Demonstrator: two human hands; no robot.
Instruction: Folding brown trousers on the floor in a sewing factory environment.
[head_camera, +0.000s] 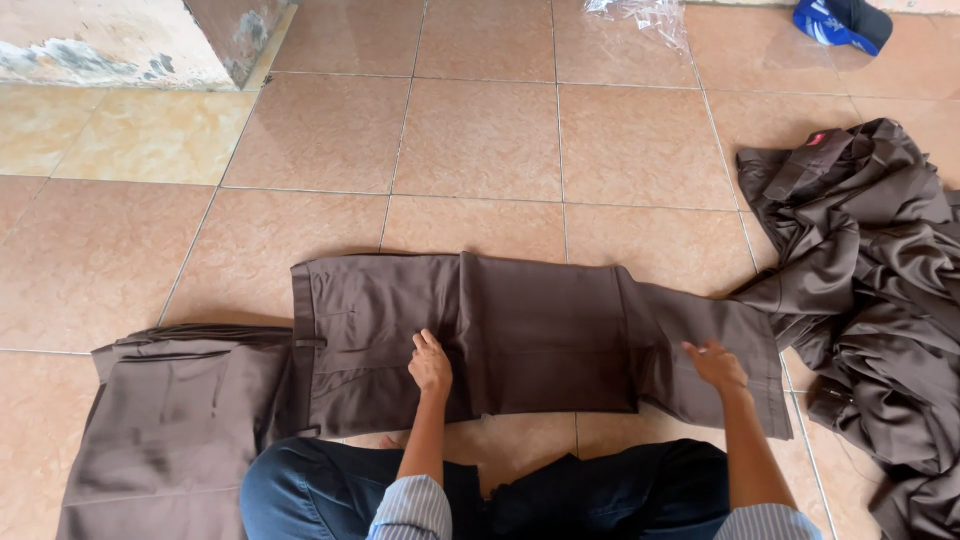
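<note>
Lying under both hands: brown trousers (540, 335)

so here's me from above: i've got on a shirt with thin blue-grey and white stripes, sleeves rolled or cut up around the elbows so both forearms are bare. my left hand (431, 363) and right hand (715, 364) have nothing on them that i can make out, no gloves, no watch at the wrists. legs are in dark navy trousers, kinda plain and a bit creased.
</note>
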